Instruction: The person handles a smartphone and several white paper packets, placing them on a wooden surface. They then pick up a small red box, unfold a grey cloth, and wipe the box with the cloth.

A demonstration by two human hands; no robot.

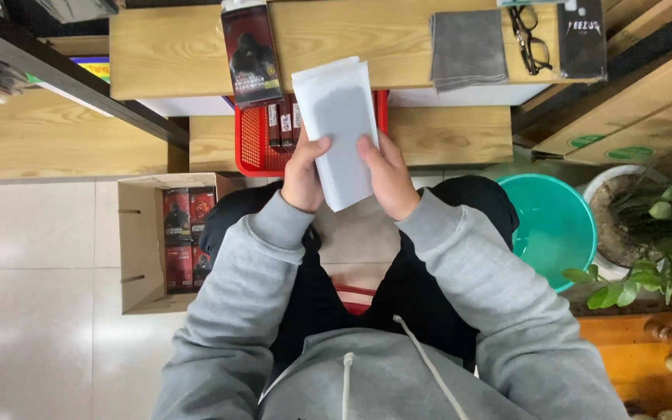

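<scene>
Both of my hands hold a flat white packet [340, 124] upright in front of me, above my lap. My left hand [302, 177] grips its lower left edge and my right hand [389, 177] grips its lower right edge, thumbs on the face. Behind the packet stands a red mesh basket [252, 140] with several dark slim boxes in it. A dark red-and-black flat package [250, 53] lies on the wooden table [173, 50] just beyond the basket.
An open cardboard box [140, 241] with red-and-black packages sits on the tiled floor at my left. A grey cloth [468, 48] and glasses [529, 39] lie on the table. A teal bucket [555, 225] and a potted plant [663, 233] stand at my right.
</scene>
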